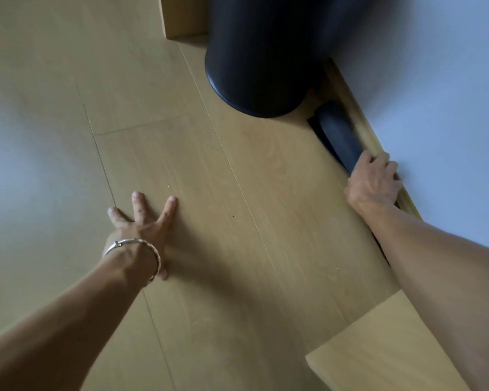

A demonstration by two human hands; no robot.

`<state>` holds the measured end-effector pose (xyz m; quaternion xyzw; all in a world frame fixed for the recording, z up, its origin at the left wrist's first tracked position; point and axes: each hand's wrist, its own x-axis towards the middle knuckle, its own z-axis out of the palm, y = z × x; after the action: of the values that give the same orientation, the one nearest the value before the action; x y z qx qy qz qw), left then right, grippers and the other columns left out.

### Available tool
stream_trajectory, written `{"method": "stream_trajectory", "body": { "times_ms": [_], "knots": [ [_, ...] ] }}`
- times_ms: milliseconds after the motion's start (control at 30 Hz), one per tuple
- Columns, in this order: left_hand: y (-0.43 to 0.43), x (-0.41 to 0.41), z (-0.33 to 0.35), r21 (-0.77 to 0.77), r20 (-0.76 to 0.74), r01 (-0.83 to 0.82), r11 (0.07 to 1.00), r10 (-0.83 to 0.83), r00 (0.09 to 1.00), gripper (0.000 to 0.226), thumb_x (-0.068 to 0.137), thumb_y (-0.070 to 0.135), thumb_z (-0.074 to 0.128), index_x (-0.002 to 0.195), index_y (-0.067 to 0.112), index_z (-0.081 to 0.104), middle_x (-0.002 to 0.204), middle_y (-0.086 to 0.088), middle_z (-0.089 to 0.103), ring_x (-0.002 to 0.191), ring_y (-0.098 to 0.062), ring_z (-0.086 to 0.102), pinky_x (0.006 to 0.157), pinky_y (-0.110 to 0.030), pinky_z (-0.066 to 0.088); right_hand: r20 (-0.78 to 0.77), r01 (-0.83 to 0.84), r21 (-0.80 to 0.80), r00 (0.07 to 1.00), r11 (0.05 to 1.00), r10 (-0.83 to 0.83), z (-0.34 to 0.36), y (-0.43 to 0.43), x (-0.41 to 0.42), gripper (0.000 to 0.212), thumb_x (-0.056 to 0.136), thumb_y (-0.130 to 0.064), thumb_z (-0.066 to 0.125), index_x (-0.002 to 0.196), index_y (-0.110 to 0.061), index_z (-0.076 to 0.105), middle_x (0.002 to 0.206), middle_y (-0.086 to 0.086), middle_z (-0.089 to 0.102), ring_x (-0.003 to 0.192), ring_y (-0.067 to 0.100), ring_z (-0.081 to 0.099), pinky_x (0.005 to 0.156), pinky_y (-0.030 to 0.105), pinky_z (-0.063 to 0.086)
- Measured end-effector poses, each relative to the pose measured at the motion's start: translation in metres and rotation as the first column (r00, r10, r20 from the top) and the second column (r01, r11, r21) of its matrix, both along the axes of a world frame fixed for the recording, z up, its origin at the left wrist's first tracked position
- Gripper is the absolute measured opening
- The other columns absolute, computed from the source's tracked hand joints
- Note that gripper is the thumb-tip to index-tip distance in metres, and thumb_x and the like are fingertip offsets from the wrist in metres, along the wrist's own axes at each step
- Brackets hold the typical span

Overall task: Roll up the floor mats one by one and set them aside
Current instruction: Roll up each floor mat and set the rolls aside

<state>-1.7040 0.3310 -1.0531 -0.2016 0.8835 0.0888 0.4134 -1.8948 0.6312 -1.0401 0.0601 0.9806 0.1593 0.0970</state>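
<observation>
The left hand [141, 230] is lying flat on the wooden floor [209, 170], fingers spread wide, holding nothing and probably bracing the body. No unrolled mat is showing on the boards in view. A black bin [260, 66] is standing near the corner. Just right of it, one rolled mat [336, 131] is lying along the skirting board [350, 108], and the right hand [373, 182] is curling its fingers over the roll's near end. Judgement: this mat is rolled and being set aside; further mats cannot be confirmed. The bin is limiting room beyond the roll's far end.
</observation>
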Motion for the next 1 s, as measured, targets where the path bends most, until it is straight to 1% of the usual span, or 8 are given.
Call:
{"method": "stream_trajectory", "body": {
  "times_ms": [367,467,567,667,733,800,933,1000],
  "knots": [
    [0.000,-0.002,0.009,-0.029,0.004,0.056,0.998,-0.056,0.998,0.131,0.063,0.036,0.084,0.140,0.046,-0.021,0.151,-0.014,-0.027,0.138,-0.050,0.001,0.094,-0.051,0.045,-0.002,0.070,-0.001,0.998,0.998,-0.070,0.005,-0.008,-0.007,0.066,0.075,-0.001,0.068,0.130,-0.003,0.032,0.127,0.024,0.037,0.113,0.039,0.040,0.089,0.051,0.040],
    [0.001,-0.003,0.011,-0.002,0.010,0.043,0.999,-0.043,0.999,0.131,0.064,0.033,0.084,0.142,0.044,-0.020,0.152,-0.014,-0.027,0.138,-0.052,-0.003,0.096,-0.052,0.042,-0.139,-0.088,-0.109,0.988,0.990,0.072,0.007,-0.041,0.003,0.056,0.078,-0.011,0.066,0.126,-0.005,0.038,0.125,0.024,0.042,0.113,0.040,0.043,0.092,0.048,0.036],
    [-0.002,-0.005,0.012,0.040,0.014,0.036,0.999,-0.037,0.999,0.130,0.064,0.032,0.084,0.143,0.044,-0.019,0.152,-0.014,-0.027,0.138,-0.052,-0.005,0.097,-0.053,0.042,0.021,-0.315,-0.375,0.938,0.872,0.347,0.008,-0.114,0.034,0.047,0.088,-0.026,0.058,0.130,-0.012,0.044,0.131,0.016,0.042,0.119,0.033,0.042,0.097,0.044,0.037],
    [-0.005,-0.001,0.011,0.039,-0.041,0.097,0.995,-0.095,0.995,0.125,0.062,0.041,0.083,0.146,0.040,-0.011,0.154,-0.013,-0.020,0.137,-0.052,0.004,0.096,-0.051,0.042,0.228,-0.356,-0.604,0.780,0.713,0.583,0.006,-0.202,0.071,0.081,0.082,-0.047,0.066,0.147,-0.022,0.026,0.149,0.012,0.024,0.137,0.033,0.023,0.110,0.040,0.026],
    [-0.019,0.015,0.008,0.033,-0.110,0.169,0.985,-0.164,0.980,0.117,0.063,0.051,0.079,0.147,0.036,-0.002,0.155,-0.006,-0.014,0.139,-0.043,0.008,0.095,-0.050,0.044,0.350,-0.398,-0.581,0.666,0.711,0.659,0.002,-0.247,0.085,0.109,0.073,-0.056,0.072,0.152,-0.025,0.004,0.158,0.014,-0.003,0.145,0.037,0.001,0.116,0.050,0.015],
    [-0.050,0.041,0.004,-0.001,-0.140,0.173,0.985,-0.171,0.975,0.118,0.060,0.057,0.077,0.144,0.042,-0.003,0.153,0.000,-0.012,0.139,-0.033,0.008,0.095,-0.050,0.044,0.440,-0.437,-0.486,0.627,0.757,0.643,-0.006,-0.270,0.085,0.123,0.068,-0.059,0.075,0.152,-0.026,-0.008,0.157,0.018,-0.016,0.143,0.043,-0.010,0.113,0.060,0.012],
    [-0.107,0.067,0.010,-0.106,-0.047,-0.283,0.953,0.279,0.959,0.139,0.046,0.059,0.083,0.141,0.045,-0.018,0.152,-0.002,-0.024,0.139,-0.045,-0.002,0.097,-0.059,0.039,0.554,-0.507,-0.283,0.606,0.814,0.570,-0.018,-0.304,0.075,0.142,0.058,-0.061,0.080,0.148,-0.020,-0.022,0.151,0.034,-0.016,0.138,0.056,-0.007,0.111,0.064,0.009],
    [-0.105,0.058,0.011,-0.093,0.025,-0.318,0.944,0.321,0.947,0.141,0.052,0.052,0.085,0.142,0.041,-0.023,0.151,-0.007,-0.031,0.139,-0.049,-0.009,0.097,-0.057,0.038,0.628,-0.501,-0.209,0.590,0.840,0.508,-0.014,-0.322,0.077,0.147,0.059,-0.057,0.082,0.143,-0.011,-0.030,0.147,0.042,-0.011,0.137,0.057,-0.006,0.109,0.066,0.006]
  ]
}}
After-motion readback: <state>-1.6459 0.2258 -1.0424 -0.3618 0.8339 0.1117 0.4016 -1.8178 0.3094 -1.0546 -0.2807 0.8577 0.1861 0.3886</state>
